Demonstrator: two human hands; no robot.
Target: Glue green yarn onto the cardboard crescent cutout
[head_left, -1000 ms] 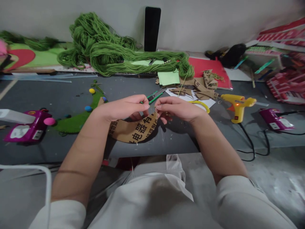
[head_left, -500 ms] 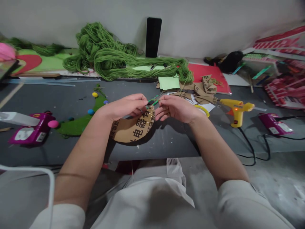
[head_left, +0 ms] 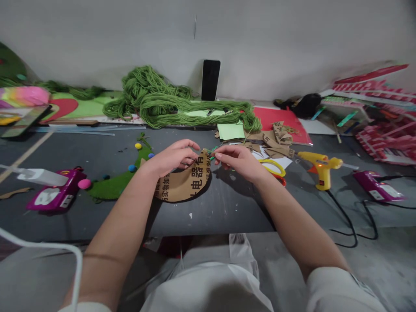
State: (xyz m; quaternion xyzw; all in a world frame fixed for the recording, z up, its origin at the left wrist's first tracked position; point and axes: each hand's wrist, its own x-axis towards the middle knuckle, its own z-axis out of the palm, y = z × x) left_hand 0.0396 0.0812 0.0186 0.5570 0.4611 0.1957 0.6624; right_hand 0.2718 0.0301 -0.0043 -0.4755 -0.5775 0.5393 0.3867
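Curved cardboard piece (head_left: pixel 182 186) is at the middle of the surface (head_left: pixel 201 221), between the person's hands, its narrow tip up. The left hand (head_left: pixel 175 158) lies over its left side, forefinger apart from the other fingers; I cannot tell whether its grip pinches the card. The right hand (head_left: pixel 238 160) is beside the tip, thumb and forefinger close; I cannot tell whether they clamp anything.

The step looks like fine work at that tip: best to steady the card's body with the left and use light, even fingertip pressure, without creasing the point.

Counted: one curved cardboard piece, one glue gun (head_left: pixel 321 167), two purple power blocks (head_left: pixel 48 190) (head_left: pixel 378 186), one phone (head_left: pixel 210 80), one green felt shape (head_left: pixel 110 188).
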